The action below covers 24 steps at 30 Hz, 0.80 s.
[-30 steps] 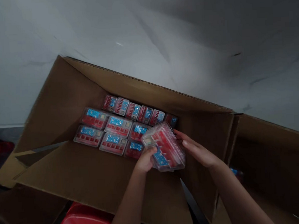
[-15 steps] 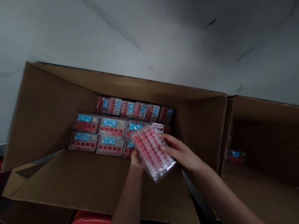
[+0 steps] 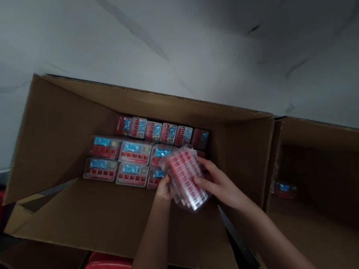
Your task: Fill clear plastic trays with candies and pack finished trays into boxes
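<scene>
One tilted stack of red-filled clear plastic packs point(image 3: 186, 176), grasped over the open cardboard box point(image 3: 56, 133) by the left hand point(image 3: 163, 189) and the right hand point(image 3: 220, 184), looks light, slick, stiff yet crushable, so best gripped lightly along its long sides.

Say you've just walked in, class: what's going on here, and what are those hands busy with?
A person holds a stack of red and clear plastic packs between the left hand and right hand, over an open cardboard box. Inside, more packs with blue panels sit in rows, six along the far wall. To the right, a second box holds a small blue-and-red item.
</scene>
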Available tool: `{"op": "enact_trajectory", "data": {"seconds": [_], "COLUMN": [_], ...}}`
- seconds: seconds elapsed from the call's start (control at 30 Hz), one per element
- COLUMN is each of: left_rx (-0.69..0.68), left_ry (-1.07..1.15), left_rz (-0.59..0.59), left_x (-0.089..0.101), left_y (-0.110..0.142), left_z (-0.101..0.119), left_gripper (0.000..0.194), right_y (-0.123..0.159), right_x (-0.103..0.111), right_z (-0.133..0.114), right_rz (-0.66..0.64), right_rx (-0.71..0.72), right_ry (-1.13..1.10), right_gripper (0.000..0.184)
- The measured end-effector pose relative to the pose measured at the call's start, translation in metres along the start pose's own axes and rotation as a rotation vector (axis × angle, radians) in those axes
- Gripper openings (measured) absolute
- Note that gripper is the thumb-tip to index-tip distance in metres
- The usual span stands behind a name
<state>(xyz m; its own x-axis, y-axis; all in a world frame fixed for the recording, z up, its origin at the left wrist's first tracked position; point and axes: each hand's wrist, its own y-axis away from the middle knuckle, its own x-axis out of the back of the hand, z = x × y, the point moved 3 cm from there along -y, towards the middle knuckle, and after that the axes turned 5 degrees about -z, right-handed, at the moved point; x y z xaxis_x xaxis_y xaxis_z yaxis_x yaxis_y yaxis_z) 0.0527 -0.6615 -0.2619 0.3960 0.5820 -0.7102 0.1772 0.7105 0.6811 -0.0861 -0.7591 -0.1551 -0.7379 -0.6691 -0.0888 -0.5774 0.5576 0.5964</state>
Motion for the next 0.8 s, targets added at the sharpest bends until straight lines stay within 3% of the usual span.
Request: {"op": "enact_trajectory", "data": {"seconds": [0.1, 0.2, 0.4, 0.63, 0.8], "left_rx": [-0.023, -0.061, -0.159, -0.241, -0.328], "left_ry": [-0.073, -0.129, -0.306, -0.476, -0.461], "left_rz": [0.121, 0.139, -0.013, 0.055, -0.046], "left_x": [-0.010, -0.021, -0.034, -0.038, -0.032], "left_y": [0.001, 0.007, 0.023, 0.036, 0.053], "left_z": [0.010, 0.016, 0.038, 0.081, 0.113], "left_gripper": [0.045, 0.046, 0.065, 0.069, 0.081], "right_y": [-0.003, -0.013, -0.027, -0.046, -0.075], "right_x": [0.006, 0.007, -0.006, -0.028, -0.050], "right_z": [0.008, 0.012, 0.005, 0.005, 0.005], "right_rz": [0.013, 0.041, -0.118, -0.215, -0.225], "right_rx": [-0.099, -0.197, -0.129, -0.214, -0.241], "right_ry": [0.065, 0.129, -0.138, -0.438, -0.527], "right_gripper": [0.101, 0.112, 0.082, 0.072, 0.054]}}
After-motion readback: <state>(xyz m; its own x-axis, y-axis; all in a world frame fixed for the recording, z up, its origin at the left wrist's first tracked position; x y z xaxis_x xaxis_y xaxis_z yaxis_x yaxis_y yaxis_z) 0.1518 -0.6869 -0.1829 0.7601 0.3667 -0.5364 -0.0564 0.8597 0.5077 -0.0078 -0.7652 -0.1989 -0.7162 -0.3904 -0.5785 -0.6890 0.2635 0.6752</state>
